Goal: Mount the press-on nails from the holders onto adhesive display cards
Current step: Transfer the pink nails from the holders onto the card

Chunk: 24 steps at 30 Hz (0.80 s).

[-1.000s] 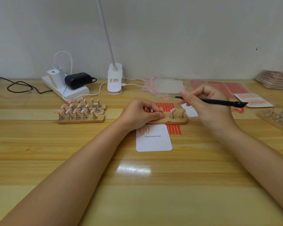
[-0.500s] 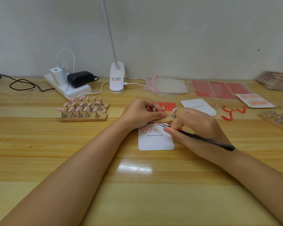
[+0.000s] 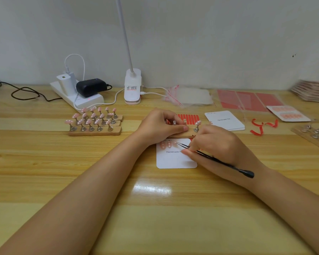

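A wooden table (image 3: 44, 181) fills the view, backed by a plain pale wall (image 3: 210, 34). Two bare forearms reach in from the near edge.

The left hand (image 3: 158, 126) curls its fingers over a wooden nail holder (image 3: 182, 134), thumb pressed along its front edge. One pink nail on a metal stand (image 3: 197, 126) shows at the holder's right end.

The right hand (image 3: 219, 146) pinches black tweezers (image 3: 215, 159), their tips resting at the top of a white display card (image 3: 175, 157) printed "Handmade N…", the rest hidden by the fingers. Two pink nails (image 3: 166, 145) already sit along the card's top left edge; whether the tweezers hold another is too small to tell.

To the left stand three more wooden holders (image 3: 96, 126), stacked in rows, carrying about fifteen pink dotted nails.

At the back left lies a white power strip (image 3: 77, 100) with a white charger (image 3: 66, 83) and a black adapter (image 3: 90, 87) plugged in. Beside it stands a white clip lamp (image 3: 133, 89); its label is unreadable.

To the right lie clear bags (image 3: 190, 96), red adhesive sheets (image 3: 247, 100), and a small stack of white cards (image 3: 225, 120) whose top one reads "Handmade Nail", and red peeled strips (image 3: 260, 127).
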Tool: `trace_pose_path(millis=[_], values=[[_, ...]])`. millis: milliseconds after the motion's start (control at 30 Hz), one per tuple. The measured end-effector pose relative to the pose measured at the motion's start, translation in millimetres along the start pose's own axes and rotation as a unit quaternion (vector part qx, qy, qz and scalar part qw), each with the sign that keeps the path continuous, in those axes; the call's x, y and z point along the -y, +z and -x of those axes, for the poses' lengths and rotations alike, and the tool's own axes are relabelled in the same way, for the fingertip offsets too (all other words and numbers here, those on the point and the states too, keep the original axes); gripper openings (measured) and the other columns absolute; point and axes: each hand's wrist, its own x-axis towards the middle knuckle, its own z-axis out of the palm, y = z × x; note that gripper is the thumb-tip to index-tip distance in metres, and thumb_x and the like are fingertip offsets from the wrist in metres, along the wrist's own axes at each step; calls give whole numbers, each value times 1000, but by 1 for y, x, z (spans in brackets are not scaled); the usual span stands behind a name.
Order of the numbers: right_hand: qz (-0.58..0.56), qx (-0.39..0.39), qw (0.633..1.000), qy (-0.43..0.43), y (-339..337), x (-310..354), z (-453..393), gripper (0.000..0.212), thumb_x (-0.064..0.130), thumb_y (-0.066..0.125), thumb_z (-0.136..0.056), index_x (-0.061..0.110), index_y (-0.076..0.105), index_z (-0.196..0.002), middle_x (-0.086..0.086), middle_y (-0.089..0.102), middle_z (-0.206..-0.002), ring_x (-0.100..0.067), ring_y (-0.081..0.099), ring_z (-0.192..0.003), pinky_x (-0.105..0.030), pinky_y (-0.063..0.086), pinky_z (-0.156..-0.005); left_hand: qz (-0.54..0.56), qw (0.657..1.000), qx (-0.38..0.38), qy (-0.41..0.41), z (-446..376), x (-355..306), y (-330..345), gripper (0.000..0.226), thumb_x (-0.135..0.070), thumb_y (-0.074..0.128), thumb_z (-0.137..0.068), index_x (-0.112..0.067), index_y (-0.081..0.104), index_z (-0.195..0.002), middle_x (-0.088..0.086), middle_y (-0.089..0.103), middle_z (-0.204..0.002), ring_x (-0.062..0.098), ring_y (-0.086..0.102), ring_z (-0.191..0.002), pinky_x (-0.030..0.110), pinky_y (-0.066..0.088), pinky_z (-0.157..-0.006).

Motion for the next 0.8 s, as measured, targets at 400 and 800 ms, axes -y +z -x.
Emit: trace_pose_path(millis=[400, 800], values=[[-16, -57, 998, 19, -3, 5, 7, 20, 17, 71, -81, 8, 64, -64, -2, 57, -64, -17, 53, -58, -21, 44, -62, -10, 1000, 3, 0, 0, 0, 0, 14, -30, 77, -74, -31, 66, -65, -8, 63, -73, 3, 46, -63, 24, 38, -67], [-83, -219, 944, 231, -13, -18, 11, 18, 16, 66, -78, 8, 59, -63, -8, 60, -64, -10, 52, -67, -11, 36, -67, -119, 992, 37, 5, -8, -9, -9, 21, -26, 74, -76, -29, 60, -61, -12, 52, -56, -5, 45, -44, 8, 30, -43]])
